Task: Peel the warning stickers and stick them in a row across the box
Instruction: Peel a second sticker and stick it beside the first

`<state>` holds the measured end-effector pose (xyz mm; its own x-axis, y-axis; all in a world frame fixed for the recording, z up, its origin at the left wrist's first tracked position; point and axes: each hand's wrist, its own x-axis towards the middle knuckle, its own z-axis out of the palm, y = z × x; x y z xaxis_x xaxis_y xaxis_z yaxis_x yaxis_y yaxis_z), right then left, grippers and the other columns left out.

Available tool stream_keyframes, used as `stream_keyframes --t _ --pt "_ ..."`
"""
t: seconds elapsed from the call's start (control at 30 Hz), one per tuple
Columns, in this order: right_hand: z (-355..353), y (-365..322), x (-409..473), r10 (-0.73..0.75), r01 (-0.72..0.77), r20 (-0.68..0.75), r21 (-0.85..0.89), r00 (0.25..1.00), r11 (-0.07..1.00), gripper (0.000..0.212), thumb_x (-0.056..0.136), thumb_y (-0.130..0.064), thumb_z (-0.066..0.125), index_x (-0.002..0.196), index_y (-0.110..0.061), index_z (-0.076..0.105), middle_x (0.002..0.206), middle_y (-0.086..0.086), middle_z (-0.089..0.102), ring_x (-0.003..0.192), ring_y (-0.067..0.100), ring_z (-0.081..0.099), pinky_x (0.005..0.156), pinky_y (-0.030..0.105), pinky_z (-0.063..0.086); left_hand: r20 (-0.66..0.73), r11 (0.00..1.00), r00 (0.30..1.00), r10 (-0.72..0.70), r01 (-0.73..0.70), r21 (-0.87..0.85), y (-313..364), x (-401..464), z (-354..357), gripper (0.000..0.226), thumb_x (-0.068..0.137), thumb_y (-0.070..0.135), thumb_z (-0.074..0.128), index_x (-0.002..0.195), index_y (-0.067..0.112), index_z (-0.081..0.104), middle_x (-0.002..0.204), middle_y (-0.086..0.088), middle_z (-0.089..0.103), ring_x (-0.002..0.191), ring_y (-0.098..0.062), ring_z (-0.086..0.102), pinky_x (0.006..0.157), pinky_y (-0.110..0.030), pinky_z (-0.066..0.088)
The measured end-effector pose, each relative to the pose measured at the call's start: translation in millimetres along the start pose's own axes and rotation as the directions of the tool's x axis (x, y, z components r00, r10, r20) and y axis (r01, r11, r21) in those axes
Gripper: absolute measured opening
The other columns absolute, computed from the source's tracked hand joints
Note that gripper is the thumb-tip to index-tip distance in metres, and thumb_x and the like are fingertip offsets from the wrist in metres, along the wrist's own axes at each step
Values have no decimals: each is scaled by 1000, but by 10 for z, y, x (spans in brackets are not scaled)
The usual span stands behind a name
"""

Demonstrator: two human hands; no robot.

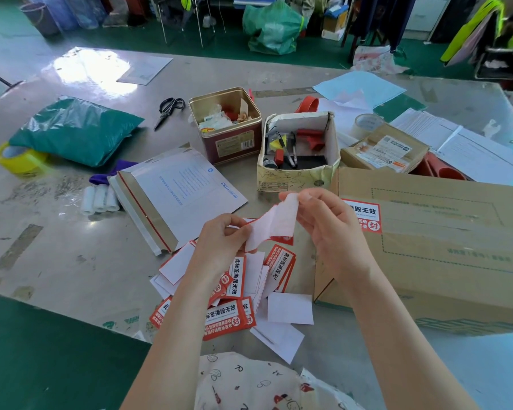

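Observation:
My left hand [219, 241] and my right hand [329, 229] hold one red-and-white warning sticker [274, 229] in the air between them, partly split from its white backing. The right fingers pinch the top white edge; the left fingers pinch the lower left corner. Below lies a loose pile of warning stickers [228, 294] and white backing papers [289, 309] on the table. To the right stands the brown cardboard box [444, 261]. One sticker [365, 214] is stuck on its top near the left edge.
Behind the hands stand a white open box of tools [299, 149] and a gold tin [225, 125]. A card envelope [175, 193], scissors [168, 110], a green bag [71, 128], yellow tape [18, 158] and papers [462, 146] lie around.

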<state>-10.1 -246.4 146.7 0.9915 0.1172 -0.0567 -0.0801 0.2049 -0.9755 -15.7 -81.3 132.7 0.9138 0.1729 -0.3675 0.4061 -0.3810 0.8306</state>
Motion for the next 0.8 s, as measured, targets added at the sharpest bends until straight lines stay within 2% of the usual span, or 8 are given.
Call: stream_keyframes --t 0.1,0.17,0.27,0.37,0.57,0.8 --pt "-7 4 7 7 -7 -23 21 1000 1000 28 93 -15 51 74 -21 70 86 11 66 87 23 64 83 31 50 -13 998 1000 9 -10 -66 -17 9 -5 8 91 17 55 91 12 60 84 -8 72 51 -6 66 47 -14 51" --pt "-15 16 16 8 -8 -35 16 999 1000 28 93 -16 52 73 -22 71 80 6 66 94 31 65 88 36 50 -29 998 1000 6 -7 -56 -24 17 -13 7 91 17 55 88 13 59 82 -8 72 49 -6 65 46 -14 50" --pt "-25 27 34 10 -12 -41 -31 999 999 24 93 -22 53 80 -18 72 83 11 69 97 36 65 91 41 50 -61 1000 998 11 -12 -24 -44 56 -12 7 91 20 55 87 16 60 91 -8 71 70 -15 69 63 -25 55" --pt "-21 6 44 35 -36 -18 -118 999 992 27 93 -30 50 96 -15 72 95 5 74 92 19 69 86 27 52 -115 999 993 27 -23 39 -66 106 -20 6 90 21 57 85 22 60 96 -2 67 87 -20 65 81 -35 54" --pt "28 5 86 74 -70 15 -175 997 982 28 93 -33 48 111 -22 66 101 -4 73 92 6 69 68 13 52 -163 997 987 10 1 71 -132 225 -55 8 90 20 55 90 20 63 98 -3 66 89 -22 64 84 -38 53" --pt "97 77 203 80 -79 -3 -234 997 969 22 94 -33 48 107 -30 65 99 -9 73 91 0 67 66 7 50 -215 998 976 -23 33 44 -259 486 -104 9 91 19 55 89 17 63 94 1 62 88 -17 59 76 -29 45"
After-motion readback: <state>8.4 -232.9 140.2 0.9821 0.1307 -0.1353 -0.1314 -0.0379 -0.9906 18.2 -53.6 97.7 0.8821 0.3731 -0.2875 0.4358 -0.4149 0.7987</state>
